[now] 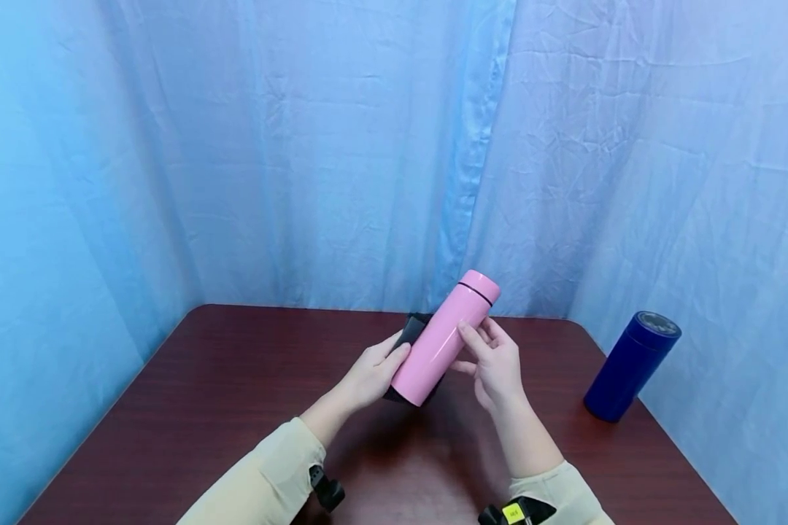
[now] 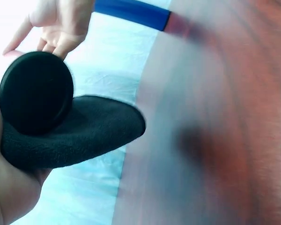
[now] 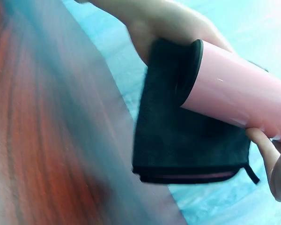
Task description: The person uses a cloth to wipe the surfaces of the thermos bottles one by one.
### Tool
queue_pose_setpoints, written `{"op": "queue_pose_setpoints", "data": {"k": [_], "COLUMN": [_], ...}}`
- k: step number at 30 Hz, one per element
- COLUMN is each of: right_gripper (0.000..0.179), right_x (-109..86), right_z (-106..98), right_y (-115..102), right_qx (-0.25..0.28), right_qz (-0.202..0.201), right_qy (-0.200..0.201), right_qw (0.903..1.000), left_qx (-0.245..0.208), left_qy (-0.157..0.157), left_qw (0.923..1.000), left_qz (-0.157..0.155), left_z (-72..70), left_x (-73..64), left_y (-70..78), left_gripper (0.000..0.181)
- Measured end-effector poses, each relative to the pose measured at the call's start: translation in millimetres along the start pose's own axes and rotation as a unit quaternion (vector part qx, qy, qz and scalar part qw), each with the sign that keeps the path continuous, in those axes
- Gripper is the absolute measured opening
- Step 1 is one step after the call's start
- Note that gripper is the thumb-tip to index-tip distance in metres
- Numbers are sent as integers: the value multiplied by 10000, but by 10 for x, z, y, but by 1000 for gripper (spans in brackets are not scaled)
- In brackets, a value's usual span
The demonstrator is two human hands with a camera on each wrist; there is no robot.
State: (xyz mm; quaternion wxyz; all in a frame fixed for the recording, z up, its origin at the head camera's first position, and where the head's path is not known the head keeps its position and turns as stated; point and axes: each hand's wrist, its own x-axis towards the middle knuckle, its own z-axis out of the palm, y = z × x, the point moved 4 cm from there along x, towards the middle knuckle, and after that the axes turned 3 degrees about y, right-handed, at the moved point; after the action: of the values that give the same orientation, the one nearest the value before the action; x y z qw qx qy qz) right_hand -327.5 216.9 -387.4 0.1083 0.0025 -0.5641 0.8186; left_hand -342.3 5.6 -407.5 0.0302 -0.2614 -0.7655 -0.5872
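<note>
A pink thermos bottle [image 1: 441, 341] is held tilted above the table, its capped end up and to the right. Its black round base [image 2: 36, 93] faces the left wrist camera. A folded dark cloth [image 3: 178, 140] with a small loop at one corner lies under and behind the bottle. My left hand [image 1: 374, 370] holds the cloth against the bottle's lower part, thumb along the bottle's side. Higher up, my right hand [image 1: 497, 367] grips the bottle with its thumb in front; some of its fingers are hidden behind it.
A dark blue thermos bottle [image 1: 632, 367] stands near the right edge of the reddish-brown table [image 1: 236, 379]. Light blue curtains [image 1: 328, 153] hang behind the table and at both sides.
</note>
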Motion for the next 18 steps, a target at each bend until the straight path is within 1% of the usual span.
{"op": "queue_pose_setpoints", "data": {"k": [2, 4, 7, 9, 10, 11, 12, 13, 14, 16, 17, 18], "right_gripper": [59, 60, 59, 58, 57, 57, 56, 56, 56, 54, 53, 53], "right_x": [22, 37, 35, 20, 8, -7, -21, -36, -52, -88, -104, -120], "right_z": [-26, -40, -29, -4, 12, 30, 46, 60, 69, 76, 77, 79], "right_y": [-27, -23, 31, 86, 115, 143, 170, 196, 218, 249, 256, 254], "right_qx": [37, 64, 52, -14, -52, -95, -133, -174, -218, -290, -323, -349], "right_qz": [-18, 3, 62, 79, 96, 115, 129, 142, 158, 216, 235, 241], "right_qy": [72, 147, 166, 53, -22, -114, -199, -274, -323, -367, -388, -416], "right_qw": [10000, 9999, 9998, 10000, 9999, 9998, 9996, 9994, 9991, 9987, 9984, 9982], "left_qx": [142, 462, 1133, 1463, 1562, 1584, 1506, 1345, 1078, 339, -75, -469], "left_qy": [-20, 25, 148, 206, 232, 229, 226, 198, 146, 30, -12, -48], "left_qw": [9994, 9960, 9839, 9773, 9758, 9760, 9784, 9827, 9883, 9976, 9994, 9988], "left_qz": [317, 770, 1373, 1516, 1514, 1475, 1400, 1256, 1066, 601, 348, 104], "left_z": [9, 21, 53, 81, 94, 106, 116, 120, 120, 111, 102, 94], "left_x": [-51, -87, -111, -99, -80, -52, -18, 21, 64, 136, 162, 179], "left_y": [38, 112, 252, 326, 353, 370, 376, 376, 363, 320, 289, 253], "left_gripper": [47, 48, 50, 51, 51, 51, 51, 52, 52, 52, 52, 52]}}
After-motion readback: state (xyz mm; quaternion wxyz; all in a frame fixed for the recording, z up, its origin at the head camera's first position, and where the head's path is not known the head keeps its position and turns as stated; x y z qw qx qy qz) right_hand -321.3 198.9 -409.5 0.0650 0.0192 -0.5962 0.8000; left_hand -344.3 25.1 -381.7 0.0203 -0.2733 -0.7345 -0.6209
